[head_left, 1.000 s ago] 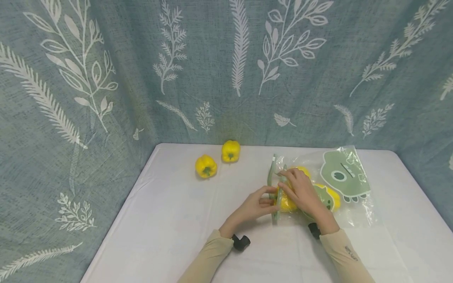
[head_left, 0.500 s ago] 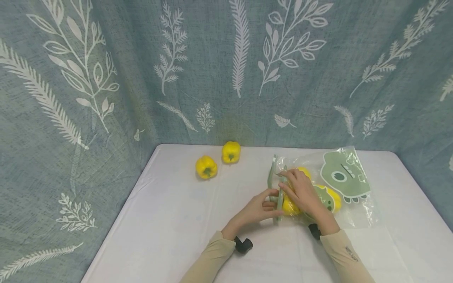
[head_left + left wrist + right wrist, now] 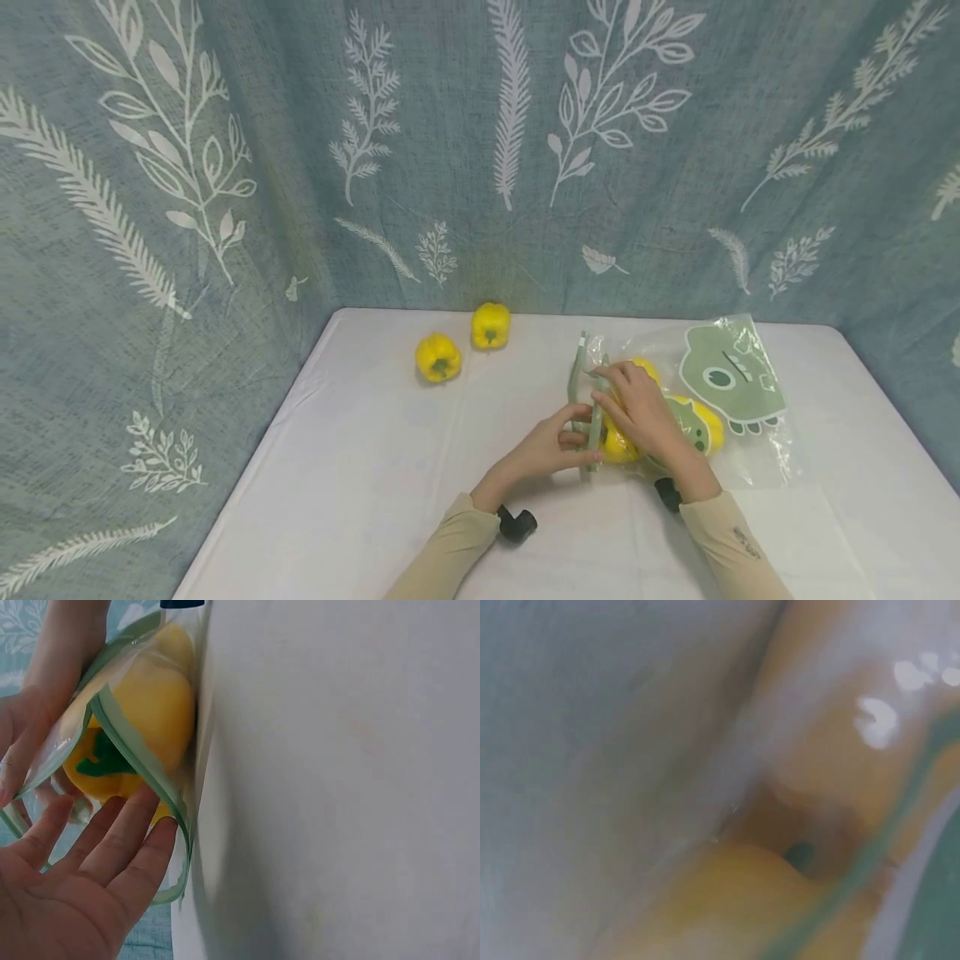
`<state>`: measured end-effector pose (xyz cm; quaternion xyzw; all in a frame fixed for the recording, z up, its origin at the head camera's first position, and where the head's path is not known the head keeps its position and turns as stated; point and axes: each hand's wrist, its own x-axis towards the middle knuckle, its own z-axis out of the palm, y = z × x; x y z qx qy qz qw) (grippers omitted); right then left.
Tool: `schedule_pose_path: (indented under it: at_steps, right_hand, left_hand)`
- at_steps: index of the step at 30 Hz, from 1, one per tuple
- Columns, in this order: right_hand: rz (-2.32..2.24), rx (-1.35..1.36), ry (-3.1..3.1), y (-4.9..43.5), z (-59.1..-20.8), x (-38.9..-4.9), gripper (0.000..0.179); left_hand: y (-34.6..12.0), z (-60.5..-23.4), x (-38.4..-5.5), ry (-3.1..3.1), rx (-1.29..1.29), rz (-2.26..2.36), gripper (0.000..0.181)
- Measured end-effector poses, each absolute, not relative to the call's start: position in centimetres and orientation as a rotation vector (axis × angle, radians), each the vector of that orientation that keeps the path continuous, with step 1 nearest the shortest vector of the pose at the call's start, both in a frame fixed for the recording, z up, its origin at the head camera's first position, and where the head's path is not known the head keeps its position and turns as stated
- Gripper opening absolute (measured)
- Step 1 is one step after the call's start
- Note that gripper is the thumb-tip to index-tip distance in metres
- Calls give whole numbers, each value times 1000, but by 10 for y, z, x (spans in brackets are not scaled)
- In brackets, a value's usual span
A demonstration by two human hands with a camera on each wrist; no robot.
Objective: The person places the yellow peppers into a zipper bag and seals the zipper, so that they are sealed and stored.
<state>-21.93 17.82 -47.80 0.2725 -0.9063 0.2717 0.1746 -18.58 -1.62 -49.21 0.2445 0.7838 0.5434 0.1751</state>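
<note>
A clear zip bag (image 3: 783, 450) with green cartoon creatures printed on it lies on the table, its green-edged mouth (image 3: 127, 742) gaping to the left. Yellow bell peppers (image 3: 705, 425) are inside. One bell pepper (image 3: 112, 761) sits just within the mouth, green stem facing out. My left hand (image 3: 543, 446) reaches into the opening, its fingers (image 3: 124, 832) extended and their tips right at this pepper's lower side. From above, my right hand (image 3: 641, 408) holds the bag's upper rim between thumb and fingers. The right wrist view is blurred, showing yellow peppers (image 3: 727, 907) through the plastic.
Two more yellow bell peppers, a nearer one (image 3: 438, 357) and a farther one (image 3: 491, 326), stand at the table's back left. A white cloth covers the table (image 3: 360, 483). A blue-green leaf-patterned curtain (image 3: 450, 167) hangs behind and along the left side.
The left hand has moved slightly right, and the pepper at its fingertips has gone from the bag's mouth to inside it. The right hand has stayed at the rim.
</note>
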Motion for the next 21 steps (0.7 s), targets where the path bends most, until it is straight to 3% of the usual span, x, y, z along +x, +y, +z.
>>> schedule_pose_path:
  at_steps: [21]
  right_hand:
    - [810, 750, -2611, 179, -477, -218, 31]
  left_hand:
    - [-51, -487, -198, 2469, 598, 1496, 57]
